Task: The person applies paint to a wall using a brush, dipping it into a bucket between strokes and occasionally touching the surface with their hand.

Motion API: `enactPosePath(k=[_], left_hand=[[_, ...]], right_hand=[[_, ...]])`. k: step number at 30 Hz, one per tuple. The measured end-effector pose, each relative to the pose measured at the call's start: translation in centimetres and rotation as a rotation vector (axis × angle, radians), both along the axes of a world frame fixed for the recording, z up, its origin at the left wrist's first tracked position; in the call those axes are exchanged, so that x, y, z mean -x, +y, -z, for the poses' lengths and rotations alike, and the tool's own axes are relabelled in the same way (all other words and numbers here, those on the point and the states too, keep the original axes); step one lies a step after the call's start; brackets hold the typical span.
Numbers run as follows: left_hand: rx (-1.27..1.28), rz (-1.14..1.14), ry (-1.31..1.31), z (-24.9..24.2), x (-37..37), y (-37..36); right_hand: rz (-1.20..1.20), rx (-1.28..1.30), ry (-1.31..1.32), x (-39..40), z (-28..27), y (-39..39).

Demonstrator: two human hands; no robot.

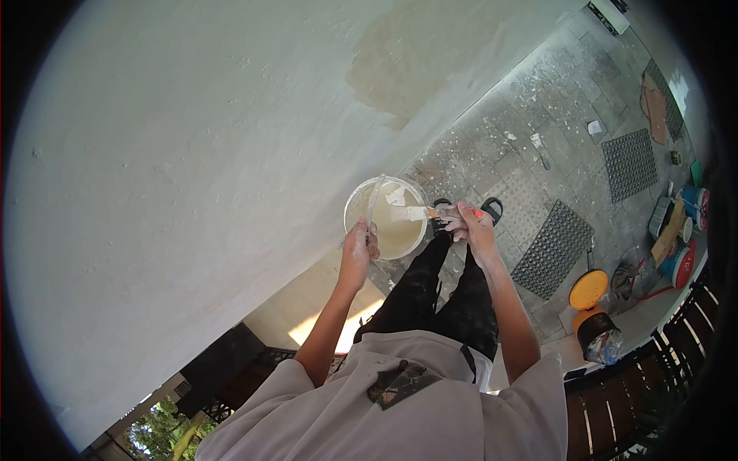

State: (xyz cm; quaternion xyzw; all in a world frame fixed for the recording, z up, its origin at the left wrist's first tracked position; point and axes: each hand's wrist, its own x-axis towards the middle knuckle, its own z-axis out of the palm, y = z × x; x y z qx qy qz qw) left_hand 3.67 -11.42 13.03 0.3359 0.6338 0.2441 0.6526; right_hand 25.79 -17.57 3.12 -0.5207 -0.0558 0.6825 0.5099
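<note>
one white bucket (387,217) of paint: left hand (358,250) clamped on its rim, right hand (470,223) gripping one brush (419,213) over it.

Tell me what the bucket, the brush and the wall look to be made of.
Bucket: probably plastic, a smooth white round wall, holding pale cream paint. Brush, in the right hand: bristles coated in paint, handle seemingly wood with a red end. Wall: plaster or render, matte off-white, slightly rough, with one darker patch.
</note>
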Motion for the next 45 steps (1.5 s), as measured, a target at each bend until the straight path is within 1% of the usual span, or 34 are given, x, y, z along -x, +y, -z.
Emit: enactPosePath(k=[3, 9, 12, 15, 18, 20, 26, 29, 32, 38, 41, 45], left_hand=[[0.019, -0.012, 0.007, -0.3, -0.1, 0.2], [0.033, 0.018, 0.031, -0.1, 0.2, 0.3], [0.046, -0.011, 0.046, 0.7, 0.6, 0.0], [0.023, -0.067, 0.024, 1.5, 0.8, -0.5], [0.03, -0.006, 0.06, 3.5, 2.1, -1.3], [0.045, -0.04, 0.066, 4.8, 2.6, -1.9], [0.094, -0.091, 0.087, 10.4, 5.5, -4.2], [0.077, -0.074, 0.13, 12.5, 7.3, -5.7], [0.092, -0.057, 0.153, 14.4, 9.4, -7.2], [0.155, -0.053, 0.246, 16.3, 13.5, -10.1], [0.171, -0.064, 0.282, 16.7, 15.5, -11.6], [0.216, -0.099, 0.321, 17.0, 17.3, -12.3]], right_hand=[[0.011, -0.001, 0.108, -0.4, 0.5, -0.7], [0.159, 0.008, 0.338, -1.0, 0.8, -0.9], [0.221, -0.026, 0.414, -1.0, 0.9, 0.0], [0.284, -0.058, 0.363, -0.8, 0.3, 1.8], [0.37, -0.069, 0.251, 0.1, -0.7, 4.0], [0.418, -0.092, 0.184, 1.2, -0.9, 5.2], [0.573, -0.066, 0.005, 4.6, -1.6, 7.6], [0.578, -0.04, -0.111, 5.4, -1.5, 8.1], [0.566, -0.07, -0.182, 6.3, -1.9, 8.7], [0.533, -0.1, -0.315, 7.2, -3.7, 9.4], [0.456, -0.099, -0.412, 7.8, -4.5, 9.4], [0.508, -0.143, -0.4, 8.2, -5.3, 9.4]])
